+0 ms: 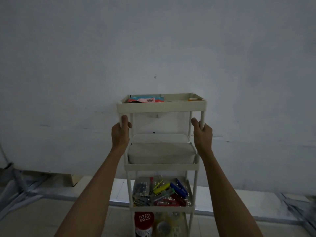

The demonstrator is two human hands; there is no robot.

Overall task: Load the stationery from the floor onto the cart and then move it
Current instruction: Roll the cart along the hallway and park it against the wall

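Head view: the tall cream-white plastic cart with four stacked tiers (161,106) stands upright at frame centre, directly in front of a pale grey wall (153,40); its lowest tier runs out of frame at the bottom edge, so contact with the floor cannot be confirmed. Top tier: a flat packet printed in teal and red (147,99) lies at the left; a small yellow-orange round item (192,99) sits at the right, too small to identify. Second tier: a grey-white rectangular box with rounded corners (161,153) fills the shelf. Third tier, perforated: several utility knives in yellow, blue and red (168,194) lie in a loose pile; beside them at the left, a cluster of small blue and metallic pieces (141,188). Fourth tier: a red-lidded cylindrical container marked "KD" (144,223) stands at the left; a roll of clear tape (164,227) lies just beside it at the right.

Left hand (120,133): fingers wrapped closed around the front-left upright post, just below the top tier, thumb pointing up along the post. Right hand (202,134): closed in the same manner around the front-right upright post, thumb raised; both forearms extend up from the lower frame edge.

Surroundings: light tiled floor (42,214) below; a raised white ledge (239,200) runs along the wall base behind the cart.
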